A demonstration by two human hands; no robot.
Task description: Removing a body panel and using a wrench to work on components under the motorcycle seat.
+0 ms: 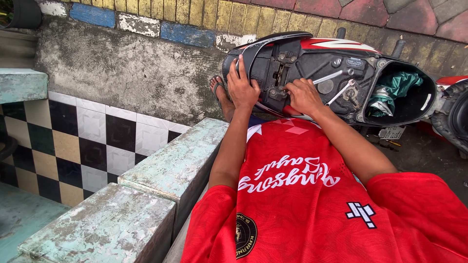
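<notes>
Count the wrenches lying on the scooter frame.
2. One wrench lies on the black frame just right of the right hand; a second wrench sits below it, angled toward the storage bucket. The hands may hide others.
</notes>
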